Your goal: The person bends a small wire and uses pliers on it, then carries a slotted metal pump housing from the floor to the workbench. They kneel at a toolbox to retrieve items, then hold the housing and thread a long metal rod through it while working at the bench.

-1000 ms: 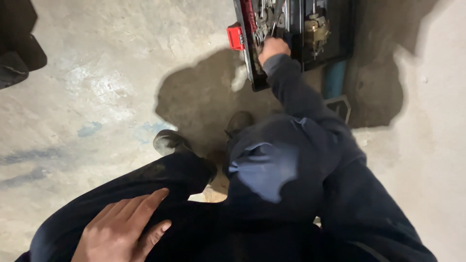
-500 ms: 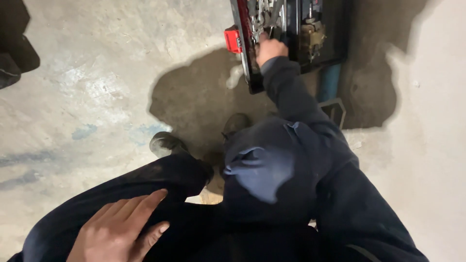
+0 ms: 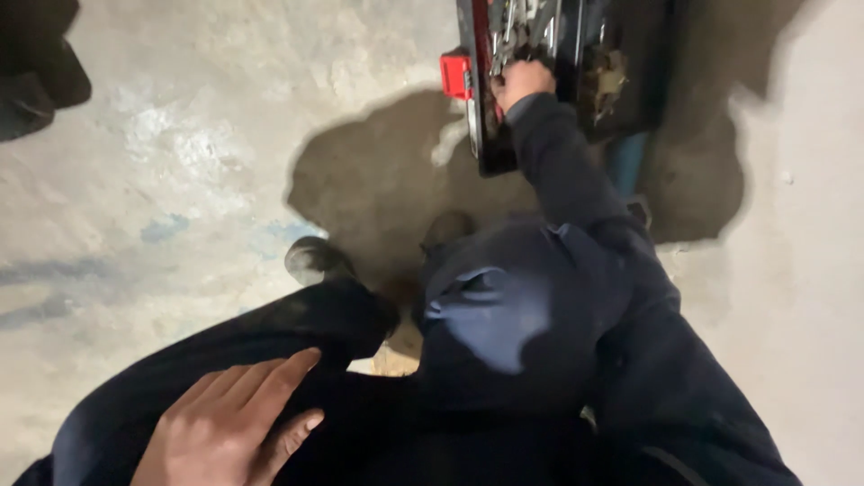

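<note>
The right hand (image 3: 522, 83) reaches into the open black metal toolbox (image 3: 490, 153) on the concrete floor (image 3: 180, 162), fingers curled among its steel wrenches (image 3: 504, 36); whether they grip one cannot be told. The left hand (image 3: 229, 427) rests open, flat on the dark-trousered thigh (image 3: 270, 333) nearer than the box. Crowded tools could snag.

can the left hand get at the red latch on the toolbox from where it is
Probably not as it stands: the left hand rests flat on the thigh, well short of the red latch. The right hand is already in the toolbox, beside it.
</note>
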